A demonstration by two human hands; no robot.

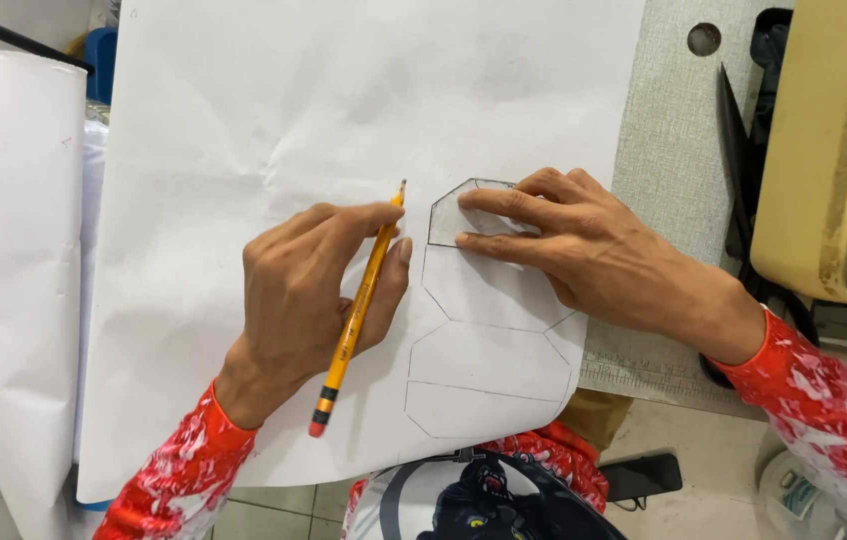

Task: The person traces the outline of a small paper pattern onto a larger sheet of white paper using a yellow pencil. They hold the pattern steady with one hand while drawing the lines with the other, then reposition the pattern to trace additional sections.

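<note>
Left grip (318,290): closed on yellow pencil (358,310), tip up.
Right grip (583,245): flat, fingers pressing clear template (463,222).
Paper (273,130): white, pencilled polygon outlines.

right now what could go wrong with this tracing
The right hand pins the clear template with only two fingertips, so it may slip and skew the outline. The left hand holds the pencil with its tip off the template's edge, so the line may restart off the mark. The paper overhangs the table and is creased, so it could shift.
</note>
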